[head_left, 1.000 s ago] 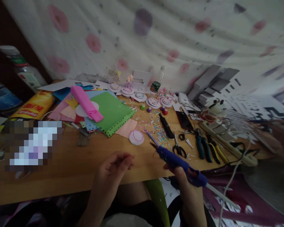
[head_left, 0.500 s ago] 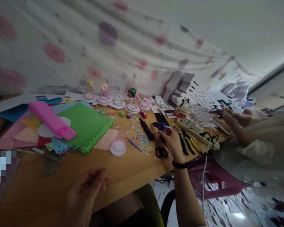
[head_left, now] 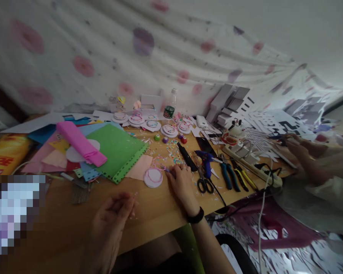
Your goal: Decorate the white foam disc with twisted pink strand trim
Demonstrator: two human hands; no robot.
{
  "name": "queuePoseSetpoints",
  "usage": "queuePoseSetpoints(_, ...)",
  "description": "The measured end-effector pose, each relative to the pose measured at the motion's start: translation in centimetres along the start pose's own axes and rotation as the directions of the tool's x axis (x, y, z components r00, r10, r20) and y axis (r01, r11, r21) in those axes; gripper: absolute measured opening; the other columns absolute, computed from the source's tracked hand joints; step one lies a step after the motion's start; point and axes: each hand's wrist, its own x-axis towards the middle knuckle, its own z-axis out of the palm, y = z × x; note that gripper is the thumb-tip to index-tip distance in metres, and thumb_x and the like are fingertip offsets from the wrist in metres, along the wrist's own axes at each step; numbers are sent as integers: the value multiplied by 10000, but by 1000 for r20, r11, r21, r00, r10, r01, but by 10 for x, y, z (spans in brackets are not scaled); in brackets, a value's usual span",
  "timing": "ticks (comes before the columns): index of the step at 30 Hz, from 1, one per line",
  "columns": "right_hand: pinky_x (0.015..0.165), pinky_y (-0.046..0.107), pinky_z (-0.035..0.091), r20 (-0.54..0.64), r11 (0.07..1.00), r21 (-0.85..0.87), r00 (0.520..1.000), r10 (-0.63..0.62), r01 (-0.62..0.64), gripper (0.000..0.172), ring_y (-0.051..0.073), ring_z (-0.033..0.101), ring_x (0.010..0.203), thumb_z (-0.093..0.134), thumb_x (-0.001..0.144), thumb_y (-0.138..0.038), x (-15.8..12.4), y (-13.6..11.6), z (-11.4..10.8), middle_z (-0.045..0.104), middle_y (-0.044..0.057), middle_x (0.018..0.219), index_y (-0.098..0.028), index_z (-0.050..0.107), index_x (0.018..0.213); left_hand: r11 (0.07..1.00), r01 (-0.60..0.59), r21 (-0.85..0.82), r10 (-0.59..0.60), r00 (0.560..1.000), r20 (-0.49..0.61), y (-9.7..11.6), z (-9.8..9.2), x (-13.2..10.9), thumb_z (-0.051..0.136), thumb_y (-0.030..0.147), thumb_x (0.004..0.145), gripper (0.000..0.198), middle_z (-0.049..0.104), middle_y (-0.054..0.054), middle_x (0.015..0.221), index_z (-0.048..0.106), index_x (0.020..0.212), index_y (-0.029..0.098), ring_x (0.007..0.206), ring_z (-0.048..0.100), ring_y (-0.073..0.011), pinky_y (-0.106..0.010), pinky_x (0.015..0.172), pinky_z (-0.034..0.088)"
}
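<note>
My left hand (head_left: 111,219) hovers over the near edge of the wooden table (head_left: 160,205), its fingertips pinched on a small pink piece (head_left: 134,196). My right hand (head_left: 181,183), a black band on its wrist, lies flat on the table with nothing in it. Its fingertips are beside a white foam disc with a pink ring (head_left: 153,177) and a thin purple stick (head_left: 163,169). The blue glue gun (head_left: 205,159) lies on the table just right of that hand, next to black scissors (head_left: 204,185).
A green sheet (head_left: 116,146), a pink roll (head_left: 80,143) and coloured papers cover the left. Pliers (head_left: 226,174), a power strip (head_left: 253,163) with cables and a black knife (head_left: 186,156) lie right. Another person's hand (head_left: 301,152) works at far right. Decorated discs (head_left: 168,130) and a bottle (head_left: 169,108) stand at the back.
My right hand carried the glue gun out to the right, set it down by the scissors, and came back empty to the white disc. My left hand stayed pinched.
</note>
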Motion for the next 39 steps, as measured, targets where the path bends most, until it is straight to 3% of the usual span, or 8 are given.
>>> queuePoseSetpoints(4,716,422,441,-45,997,66,998,54,-51,142,307,601,779,620,855,-276,3,8,-18,660,115,785,-233,539,747,991,32,-129,-20,996,91,22,6,12,962,479,531,452,687,26,628,703,764,192,525,557,-63,-141,504,450)
queuePoseSetpoints(9,497,290,387,-133,950,309,987,88,-43,215,192,553,530,467,979,-455,25,0,-75,581,-8,662,-258,428,904,994,-99,-39,105,971,217,63,19,33,920,468,623,425,689,19,680,683,828,182,478,517,-50,-132,435,412)
queuePoseSetpoints(14,446,209,315,-97,667,729,988,-119,152,303,109,432,499,593,966,-452,65,-66,-133,502,-79,666,-241,516,1170,910,-410,63,386,893,232,108,48,46,853,421,728,311,651,35,673,676,854,199,548,536,-56,-110,499,440)
queuePoseSetpoints(17,475,193,351,-67,518,835,969,-237,184,228,96,475,537,652,949,-405,79,-110,-150,593,-47,693,-227,596,1080,855,-518,28,504,842,192,130,67,47,813,401,757,250,684,18,726,685,855,209,627,623,-96,-163,591,530)
queuePoseSetpoints(21,473,185,359,-111,394,892,951,-290,224,185,84,478,493,674,943,-401,79,-141,-149,609,-41,605,-217,654,935,779,-626,32,622,779,85,143,80,51,841,399,703,264,765,-33,826,759,871,213,741,719,-172,-241,677,609)
queuePoseSetpoints(27,408,198,308,-269,460,832,950,-156,311,273,95,405,444,719,884,-466,79,-144,-122,537,-38,541,-225,692,759,678,-734,39,733,679,31,142,86,63,832,348,699,97,781,-25,799,807,760,277,791,753,-232,-322,725,644)
queuePoseSetpoints(32,430,205,385,-191,484,846,974,-118,224,305,129,471,479,723,872,-515,91,-142,-108,522,-30,544,-234,667,767,705,-708,50,708,706,28,142,95,72,821,357,694,76,740,-16,732,788,693,289,751,728,-225,-306,656,623)
queuePoseSetpoints(39,382,187,319,-162,504,835,975,-155,219,270,105,409,433,750,867,-471,105,-142,-98,487,-44,520,-244,663,750,739,-672,52,671,741,41,140,100,88,804,318,683,42,719,1,728,785,645,314,694,679,-178,-255,668,608)
